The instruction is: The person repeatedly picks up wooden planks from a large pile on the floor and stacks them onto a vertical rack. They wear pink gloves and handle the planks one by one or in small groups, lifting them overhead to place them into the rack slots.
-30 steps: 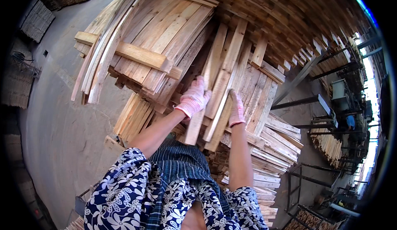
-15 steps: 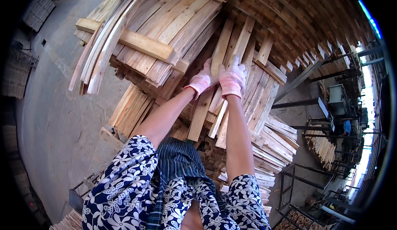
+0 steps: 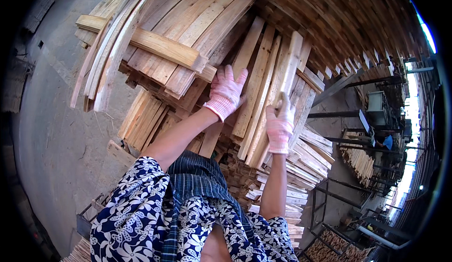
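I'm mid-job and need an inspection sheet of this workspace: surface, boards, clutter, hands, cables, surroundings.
Surface: stacked wood; a plank-topped stack at left, with a thick batten across it.
Boards: several long boards lie roughly side by side, near ends uneven.
Clutter: jutting board ends right of the work.
Left hand: gloved, fingers spread, at the loose boards' left side.
Right hand: gloved, at the lower visible part of a pale board; grip not clear.
Cables: nothing seen.
Surroundings: grey floor at left; big lumber pile ahead; dark metal frame and a person in blue at right.
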The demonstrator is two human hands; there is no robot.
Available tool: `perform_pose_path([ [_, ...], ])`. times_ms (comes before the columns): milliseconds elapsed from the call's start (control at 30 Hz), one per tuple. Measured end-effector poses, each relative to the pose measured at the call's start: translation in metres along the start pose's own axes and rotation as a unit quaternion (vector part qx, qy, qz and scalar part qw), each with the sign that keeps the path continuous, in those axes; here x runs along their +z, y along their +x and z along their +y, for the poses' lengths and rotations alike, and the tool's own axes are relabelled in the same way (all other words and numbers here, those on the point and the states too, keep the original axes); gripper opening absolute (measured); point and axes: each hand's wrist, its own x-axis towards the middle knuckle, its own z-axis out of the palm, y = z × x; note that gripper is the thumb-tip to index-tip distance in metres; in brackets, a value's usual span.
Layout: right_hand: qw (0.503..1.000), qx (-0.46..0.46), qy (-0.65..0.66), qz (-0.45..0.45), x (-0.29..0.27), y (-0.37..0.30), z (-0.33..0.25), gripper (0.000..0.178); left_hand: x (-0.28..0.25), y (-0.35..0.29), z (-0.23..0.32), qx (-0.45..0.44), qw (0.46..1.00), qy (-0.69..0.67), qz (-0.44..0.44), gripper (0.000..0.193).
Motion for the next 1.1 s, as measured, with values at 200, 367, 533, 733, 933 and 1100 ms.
perform_pose_path([
  [200, 0.999, -0.034, -0.003, -0.007, 0.049, 0.038, 0.072, 0.070, -0.007, 0.029, 0.064, 0.083, 0.986, -0.093, -0.110, 0.054],
  [367, 0.998, -0.023, 0.019, -0.060, 0.043, 0.042, 0.061, 0.075, 0.031, 0.030, 0.063, -0.050, 0.972, -0.210, -0.092, 0.051],
  [533, 0.997, -0.063, -0.008, -0.033, 0.044, 0.055, 0.069, 0.075, 0.059, 0.028, 0.064, -0.080, 0.976, -0.178, -0.093, 0.037],
  [733, 0.997, -0.075, -0.026, -0.010, 0.078, 0.054, 0.069, 0.078, -0.013, -0.008, 0.055, 0.124, 0.990, -0.058, 0.017, 0.042],
  [933, 0.997, 0.046, 0.015, -0.060, 0.109, 0.009, -0.056, 0.090, -0.045, -0.093, -0.037, 0.100, 0.988, -0.066, 0.100, 0.054],
  [1100, 0.995, 0.032, 0.027, -0.090, 0.110, 0.017, -0.045, 0.090, -0.014, -0.112, -0.068, 0.076, 0.992, 0.091, 0.046, 0.060],
])
